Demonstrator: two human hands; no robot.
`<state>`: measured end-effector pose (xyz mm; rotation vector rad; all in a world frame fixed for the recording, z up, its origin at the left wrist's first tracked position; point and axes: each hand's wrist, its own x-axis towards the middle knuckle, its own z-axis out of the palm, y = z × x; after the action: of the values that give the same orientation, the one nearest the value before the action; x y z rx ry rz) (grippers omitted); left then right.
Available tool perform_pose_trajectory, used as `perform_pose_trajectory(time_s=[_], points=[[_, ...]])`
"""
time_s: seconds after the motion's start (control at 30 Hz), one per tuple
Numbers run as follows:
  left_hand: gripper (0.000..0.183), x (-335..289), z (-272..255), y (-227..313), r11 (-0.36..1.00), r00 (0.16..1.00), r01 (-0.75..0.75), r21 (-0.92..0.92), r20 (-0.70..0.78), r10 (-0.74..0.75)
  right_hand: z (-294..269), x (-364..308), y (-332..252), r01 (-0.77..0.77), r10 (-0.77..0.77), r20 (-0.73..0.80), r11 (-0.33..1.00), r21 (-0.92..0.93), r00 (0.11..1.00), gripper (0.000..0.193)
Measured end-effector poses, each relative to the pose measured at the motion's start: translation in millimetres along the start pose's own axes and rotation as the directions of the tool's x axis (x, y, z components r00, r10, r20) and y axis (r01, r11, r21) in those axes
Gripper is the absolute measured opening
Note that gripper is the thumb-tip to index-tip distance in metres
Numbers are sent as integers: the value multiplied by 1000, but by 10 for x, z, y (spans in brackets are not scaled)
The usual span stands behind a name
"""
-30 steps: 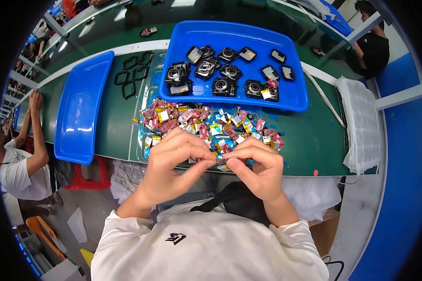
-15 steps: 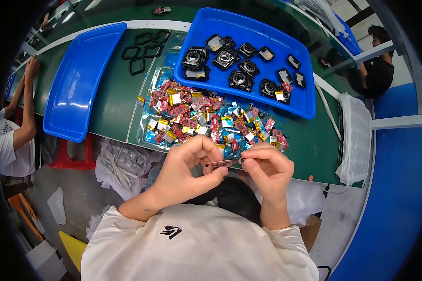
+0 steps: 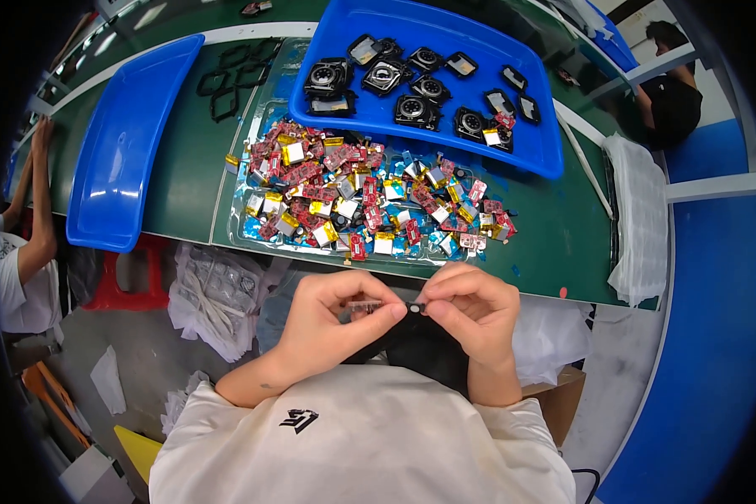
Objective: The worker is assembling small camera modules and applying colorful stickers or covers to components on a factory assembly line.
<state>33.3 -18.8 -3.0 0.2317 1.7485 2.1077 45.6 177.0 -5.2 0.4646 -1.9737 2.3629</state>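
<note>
My left hand [image 3: 336,317] pinches a small circuit board [image 3: 364,307] between thumb and fingers, above my lap and just off the table's near edge. Against its fingertips sits a small black part with a pale round spot [image 3: 415,308]. My right hand [image 3: 476,309] grips that black part from the other side, thumb and forefinger closed on it. Whether the part is joined to the board is hidden by my fingers. Beyond both hands, a heap of red circuit boards with silver and yellow battery cells [image 3: 344,197] lies in clear plastic trays on the green table [image 3: 176,197].
A large blue tray [image 3: 529,84] holds several black watch housings [image 3: 386,77]. To the left lies another blue tray [image 3: 126,160], with black frames [image 3: 224,102] beside it. Wrapped white packaging [image 3: 634,223] stands at the right. Co-workers sit far left [image 3: 25,252] and far right [image 3: 672,101].
My hands have come closer together, and the black part now sits between their fingertips. The board has turned edge-on. The whole view has shifted slightly, with the table sitting higher in it.
</note>
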Motion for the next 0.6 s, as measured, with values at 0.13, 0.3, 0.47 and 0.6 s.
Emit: perform_pose_trajectory(time_s=[0.13, 0.3, 0.47, 0.6], points=[[8, -47, 16, -53, 995, 995, -93, 44, -19, 94, 71, -64, -17, -100, 109, -37, 976, 192, 993, 15], [8, -64, 67, -52, 985, 997, -23, -171, 72, 36, 49, -98, 32, -38, 19, 63, 952, 303, 998, 14], [10, -31, 84, -78, 979, 999, -48, -199, 15, 52, 116, -106, -32, -67, 79, -31, 955, 288, 996, 14], [9, -18, 81, -93, 985, 996, -86, -148, -20, 84, 119, -82, -27, -69, 95, -106, 972, 225, 990, 17]])
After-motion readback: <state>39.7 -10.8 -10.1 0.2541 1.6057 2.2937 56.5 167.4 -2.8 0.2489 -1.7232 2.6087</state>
